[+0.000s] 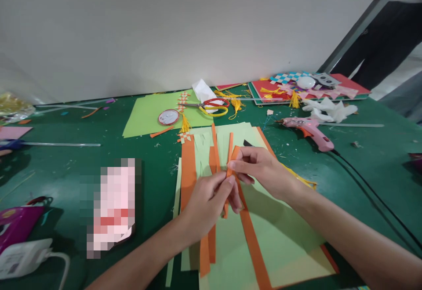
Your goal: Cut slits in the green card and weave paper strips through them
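Beyond the pale green sheets (pixel 280 233), toward the wall, a small round dish (pixel 168 117) with a reddish rim sits on brighter green paper (pixel 141 114); it holds whitish bits (too small to name). Far left of the sheets lies a clear plastic bag (pixel 15 107) with something yellowish inside.

The folded orange strip (pixel 230 170) is held above the sheets — narrow, bent, its lower end hanging by the left palm. The left hand (pixel 211 193) pinches it between thumb and fingers, almost closed; the right hand (pixel 253 164) grips its upper part, thumb against fingertips.

Loose orange strips (pixel 252 248) lie on the sheets, partly under the hands. Scissors (pixel 214 106) rest beyond them, a pink glue gun (pixel 310 132) to their right — and a phone (pixel 115 206), pixelated, to their left.
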The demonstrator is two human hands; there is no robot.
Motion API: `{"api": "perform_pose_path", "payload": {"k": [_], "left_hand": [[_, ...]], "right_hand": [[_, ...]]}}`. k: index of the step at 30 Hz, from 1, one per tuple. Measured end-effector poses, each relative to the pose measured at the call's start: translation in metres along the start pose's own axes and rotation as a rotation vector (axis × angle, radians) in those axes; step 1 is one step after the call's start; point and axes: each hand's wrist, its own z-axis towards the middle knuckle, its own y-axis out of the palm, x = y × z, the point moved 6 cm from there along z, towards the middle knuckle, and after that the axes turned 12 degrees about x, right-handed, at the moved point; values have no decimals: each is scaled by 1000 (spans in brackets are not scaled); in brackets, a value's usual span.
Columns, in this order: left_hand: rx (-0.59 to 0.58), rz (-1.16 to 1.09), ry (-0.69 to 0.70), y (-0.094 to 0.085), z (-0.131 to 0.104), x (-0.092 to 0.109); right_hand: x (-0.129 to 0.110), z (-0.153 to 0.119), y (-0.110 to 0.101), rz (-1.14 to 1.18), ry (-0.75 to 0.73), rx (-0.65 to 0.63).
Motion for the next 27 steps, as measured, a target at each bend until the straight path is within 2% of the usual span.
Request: {"api": "perform_pose_path", "payload": {"k": [8, 14, 20, 27], "left_hand": [[-6, -1, 0, 0, -1, -1], [14, -51, 17, -1, 0, 0], [-1, -5, -30, 0, 0, -2], [1, 33, -19, 0, 1, -3]], "right_hand": [[-2, 0, -2, 10, -18, 38], [-2, -1, 1, -30, 17, -52], [2, 0, -2, 38, 38, -22], [3, 0, 0, 81, 42, 14]]}}
